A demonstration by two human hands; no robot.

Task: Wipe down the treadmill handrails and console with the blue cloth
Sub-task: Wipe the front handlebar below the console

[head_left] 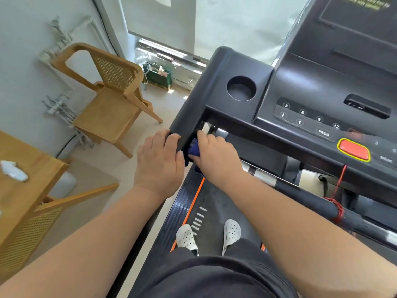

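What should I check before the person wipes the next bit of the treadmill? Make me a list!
1. Blue cloth in the right hand: ok, the fingers hold it.
2. Cloth against the left handrail: ok, it sits at the rail's inner side.
3. Left hand steadying: ok, it grips the handrail's end.
4. White shoes flat on the belt: ok, both are on it.
5. Belt stopped: cannot tell from one picture.
6. Console clean: cannot tell.
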